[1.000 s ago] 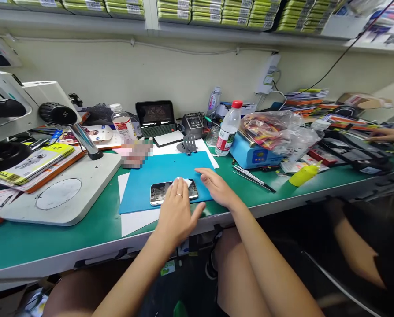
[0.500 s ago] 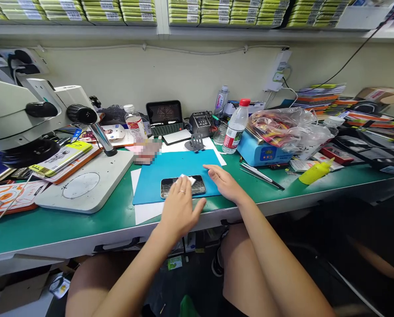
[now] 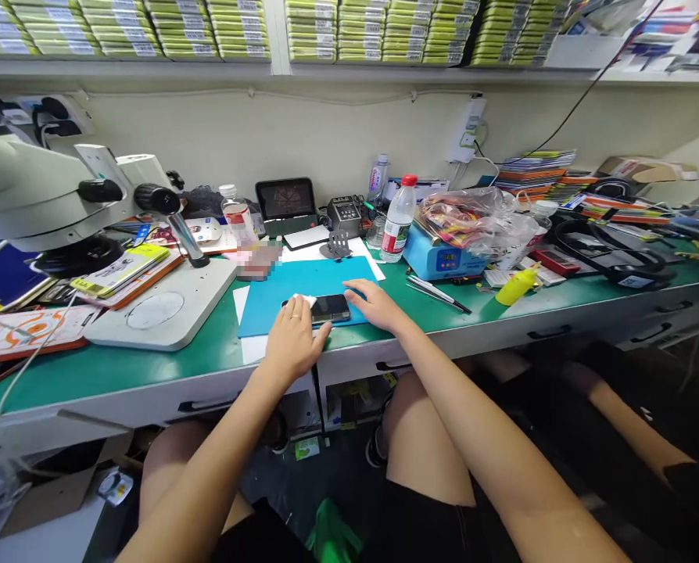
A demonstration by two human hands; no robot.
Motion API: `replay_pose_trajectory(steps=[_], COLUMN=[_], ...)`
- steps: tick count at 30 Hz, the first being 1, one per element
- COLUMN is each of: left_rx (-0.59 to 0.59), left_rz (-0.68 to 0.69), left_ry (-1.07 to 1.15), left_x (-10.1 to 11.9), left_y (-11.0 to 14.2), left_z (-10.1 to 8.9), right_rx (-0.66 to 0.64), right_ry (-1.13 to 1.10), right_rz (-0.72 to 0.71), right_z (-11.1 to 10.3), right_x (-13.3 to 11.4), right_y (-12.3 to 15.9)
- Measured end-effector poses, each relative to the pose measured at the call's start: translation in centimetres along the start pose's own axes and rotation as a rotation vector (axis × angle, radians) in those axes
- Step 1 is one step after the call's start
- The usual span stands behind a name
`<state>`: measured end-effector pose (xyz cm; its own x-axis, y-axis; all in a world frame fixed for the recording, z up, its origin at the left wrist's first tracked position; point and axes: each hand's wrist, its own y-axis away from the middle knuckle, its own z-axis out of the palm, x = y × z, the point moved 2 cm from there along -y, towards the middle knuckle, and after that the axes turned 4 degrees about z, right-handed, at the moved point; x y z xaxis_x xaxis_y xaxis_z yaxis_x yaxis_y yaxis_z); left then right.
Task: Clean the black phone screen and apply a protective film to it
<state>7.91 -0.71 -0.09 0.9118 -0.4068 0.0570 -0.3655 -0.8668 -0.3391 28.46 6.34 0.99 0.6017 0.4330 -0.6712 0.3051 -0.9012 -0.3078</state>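
A smartphone (image 3: 333,307) with a dark glass face lies flat on a blue mat (image 3: 279,277). My left hand (image 3: 294,338) rests over its left part, fingers together and pressing a small white wipe (image 3: 310,299) against the glass. Most of the wipe and the phone's left end are hidden under those fingers. Just past the phone's right end, my right hand (image 3: 374,303) hovers or rests at the mat's edge. Its fingers are stretched out and it holds nothing; whether it touches the phone I cannot tell.
A microscope (image 3: 50,203) stands left on its pale base (image 3: 167,328). Right of the mat are tweezers (image 3: 437,293), a red-capped bottle (image 3: 399,219), a blue device (image 3: 443,258) under plastic bags, and a yellow squeeze bottle (image 3: 517,287). A co-worker's arm (image 3: 636,426) is at right.
My left hand has slid left along the phone with the wipe, baring more of the glass. My right hand stays beside the phone's right end. The camera view has shifted.
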Motion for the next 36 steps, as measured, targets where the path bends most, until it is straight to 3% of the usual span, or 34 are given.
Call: replay_pose_trajectory(steps=[6, 15, 22, 24, 26, 32, 36], left_rx=[-0.096, -0.159, -0.126, -0.114, -0.100, -0.080, -0.104], left_rz=[0.102, 0.035, 0.146, 0.177, 0.184, 0.103, 0.080], left_ry=[0.106, 0.056, 0.084, 0.096, 0.096, 0.041, 0.025], left_x=[4.7, 0.1, 5.0, 5.3, 4.4, -1.4, -1.9], left_y=[-1.8, -0.4, -2.5, -2.6, -2.2, -1.0, -0.9], left_z=[-0.4, -1.8, -0.3, -0.2, -0.2, -1.0, -1.1], right_rx=[-0.003, 0.079, 0.125, 0.134, 0.131, 0.108, 0.099], right_ry=[0.054, 0.154, 0.223, 0.243, 0.257, 0.234, 0.205], right_rz=[-0.093, -0.208, -0.218, -0.202, -0.191, -0.153, -0.138], right_z=[0.8, 0.7, 0.5, 0.5, 0.5, 0.5, 0.7], right_x=[0.1, -2.1, -2.4, -2.1, -1.8, -1.6, -1.5], right_y=[-0.6, 0.2, 0.7, 0.7, 0.7, 0.5, 0.0])
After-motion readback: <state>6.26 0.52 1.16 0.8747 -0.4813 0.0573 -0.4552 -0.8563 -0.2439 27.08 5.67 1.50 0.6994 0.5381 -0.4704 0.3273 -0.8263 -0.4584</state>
